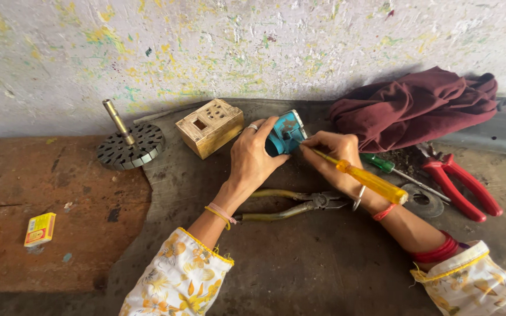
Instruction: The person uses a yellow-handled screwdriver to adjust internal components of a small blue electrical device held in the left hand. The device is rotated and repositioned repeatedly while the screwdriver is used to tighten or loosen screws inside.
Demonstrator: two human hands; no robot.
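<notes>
The left hand (255, 157) wraps around a blue metal part (284, 133) resting on the dark work mat (300, 263). The right hand (336, 157) pinches a yellow-handled screwdriver (370, 181), its tip against the part. Yellow-handled pliers (291, 205) lie just below both wrists.

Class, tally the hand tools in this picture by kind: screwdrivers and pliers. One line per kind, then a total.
Screwdrivers: 2, the yellow-handled screwdriver in the right hand and the green-handled screwdriver on the bench.
Pliers: 2, the dull yellow-handled pliers and the red-handled pliers.
Total: 4
</notes>
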